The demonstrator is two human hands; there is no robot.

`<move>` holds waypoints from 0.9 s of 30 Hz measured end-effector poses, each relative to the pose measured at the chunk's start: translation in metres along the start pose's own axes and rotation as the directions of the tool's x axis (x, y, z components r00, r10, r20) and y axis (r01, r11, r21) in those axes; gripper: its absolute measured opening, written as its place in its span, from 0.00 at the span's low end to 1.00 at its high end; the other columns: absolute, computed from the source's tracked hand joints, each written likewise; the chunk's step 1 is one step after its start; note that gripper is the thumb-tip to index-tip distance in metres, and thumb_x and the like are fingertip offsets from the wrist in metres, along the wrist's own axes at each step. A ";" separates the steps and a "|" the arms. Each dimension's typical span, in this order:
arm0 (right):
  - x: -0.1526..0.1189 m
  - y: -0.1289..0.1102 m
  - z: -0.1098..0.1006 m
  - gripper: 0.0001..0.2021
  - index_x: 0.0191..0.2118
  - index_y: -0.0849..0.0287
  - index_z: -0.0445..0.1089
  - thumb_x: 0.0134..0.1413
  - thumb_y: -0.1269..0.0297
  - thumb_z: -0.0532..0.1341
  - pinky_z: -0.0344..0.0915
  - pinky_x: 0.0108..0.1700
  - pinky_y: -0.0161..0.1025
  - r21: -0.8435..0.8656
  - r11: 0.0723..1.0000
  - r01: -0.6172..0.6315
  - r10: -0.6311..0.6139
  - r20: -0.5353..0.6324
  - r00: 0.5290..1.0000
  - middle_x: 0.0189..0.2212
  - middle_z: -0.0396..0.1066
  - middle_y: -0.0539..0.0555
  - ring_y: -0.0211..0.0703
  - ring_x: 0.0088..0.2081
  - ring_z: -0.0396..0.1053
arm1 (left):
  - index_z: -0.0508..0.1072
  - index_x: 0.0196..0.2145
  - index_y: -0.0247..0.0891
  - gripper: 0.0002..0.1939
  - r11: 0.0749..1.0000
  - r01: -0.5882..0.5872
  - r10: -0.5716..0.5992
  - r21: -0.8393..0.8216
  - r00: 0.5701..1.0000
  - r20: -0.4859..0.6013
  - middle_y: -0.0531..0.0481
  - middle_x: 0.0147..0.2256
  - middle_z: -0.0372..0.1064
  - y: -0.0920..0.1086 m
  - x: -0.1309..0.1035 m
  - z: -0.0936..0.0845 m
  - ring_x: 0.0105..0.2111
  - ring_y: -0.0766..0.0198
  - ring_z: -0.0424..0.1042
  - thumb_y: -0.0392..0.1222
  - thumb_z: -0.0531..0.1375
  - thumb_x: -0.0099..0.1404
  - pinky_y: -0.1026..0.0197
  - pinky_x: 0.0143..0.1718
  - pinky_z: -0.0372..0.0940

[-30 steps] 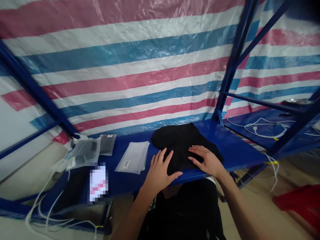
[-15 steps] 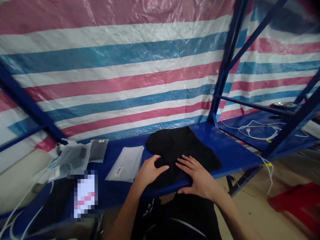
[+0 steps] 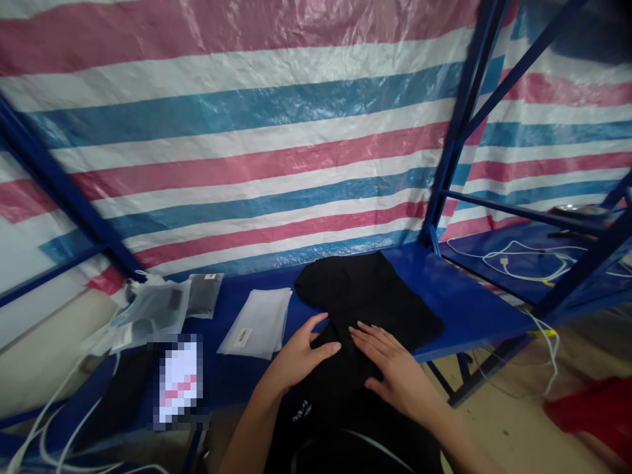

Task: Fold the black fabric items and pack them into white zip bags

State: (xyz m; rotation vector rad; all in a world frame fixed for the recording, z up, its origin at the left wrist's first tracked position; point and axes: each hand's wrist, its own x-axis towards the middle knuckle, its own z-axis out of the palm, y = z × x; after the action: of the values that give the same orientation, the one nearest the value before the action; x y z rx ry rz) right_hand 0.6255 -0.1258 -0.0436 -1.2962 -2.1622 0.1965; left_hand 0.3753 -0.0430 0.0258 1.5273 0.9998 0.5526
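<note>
A black cloth item (image 3: pixel 365 283) lies spread on the blue table, with one rounded end towards the back left and a wider straight edge at the right. My left hand (image 3: pixel 303 352) rests on its near left part, thumb and fingers apart. To the right, my right hand (image 3: pixel 385 359) lies on the same cloth with its fingers stretched out and palm down. The cloth's near part blends with my black clothing, so its front edge is hard to make out. Left of my left hand lie white translucent bags (image 3: pixel 257 322) with a barcode label.
Clear packets (image 3: pixel 153 309) and a smaller packet with dark contents (image 3: pixel 203 296) lie at the table's left. A pixelated bright patch (image 3: pixel 178 382) is in front of them. Blue metal posts (image 3: pixel 451 138) frame the table; white cables (image 3: pixel 523 260) lie right. A red object (image 3: pixel 592 411) stands below.
The view has shifted slightly, so the table appears further right. Both hands have slid a little towards me on the cloth, and the right thumb has drawn in closer to its fingers.
</note>
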 end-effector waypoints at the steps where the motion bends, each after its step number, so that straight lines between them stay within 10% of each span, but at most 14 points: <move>1: -0.003 0.000 -0.001 0.43 0.75 0.51 0.60 0.52 0.79 0.61 0.56 0.75 0.65 0.027 1.000 -0.007 0.007 -0.007 1.000 0.74 0.61 0.55 0.56 0.76 0.55 | 0.64 0.72 0.45 0.42 0.997 0.019 -0.017 -0.076 0.999 0.033 0.38 0.58 0.77 0.004 -0.002 0.003 0.58 0.43 0.77 0.53 0.72 0.65 0.43 0.60 0.70; 9: -0.019 0.005 -0.026 0.46 0.72 0.45 0.66 0.47 0.85 0.51 0.61 0.74 0.61 0.161 0.986 -0.043 0.071 -0.172 0.983 0.71 0.65 0.52 0.50 0.73 0.60 | 0.62 0.74 0.50 0.43 0.896 0.023 0.030 -0.443 0.993 0.112 0.40 0.62 0.75 0.017 -0.020 0.029 0.61 0.44 0.75 0.49 0.73 0.66 0.43 0.65 0.66; 19: -0.018 -0.016 0.005 0.55 0.78 0.50 0.54 0.39 0.83 0.54 0.52 0.76 0.67 0.090 0.992 0.089 -0.084 -0.057 0.995 0.71 0.66 0.56 0.54 0.74 0.59 | 0.67 0.71 0.50 0.41 0.792 0.070 -0.090 -0.606 0.996 -0.002 0.41 0.66 0.71 -0.021 -0.073 0.031 0.65 0.40 0.71 0.55 0.69 0.64 0.42 0.66 0.65; 27: -0.014 -0.023 0.016 0.52 0.76 0.51 0.57 0.41 0.82 0.56 0.54 0.76 0.67 0.082 0.993 0.084 -0.077 -0.090 0.993 0.70 0.68 0.58 0.57 0.74 0.60 | 0.51 0.77 0.64 0.53 0.904 0.020 -0.013 -0.426 1.000 0.018 0.46 0.75 0.55 -0.035 -0.110 0.018 0.67 0.39 0.67 0.52 0.72 0.61 0.42 0.60 0.69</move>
State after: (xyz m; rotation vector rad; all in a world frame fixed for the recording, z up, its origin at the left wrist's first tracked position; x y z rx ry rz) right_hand 0.6044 -0.1468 -0.0527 -1.1463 -2.1047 0.1940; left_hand 0.3228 -0.1460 0.0091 1.1284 0.8130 0.6966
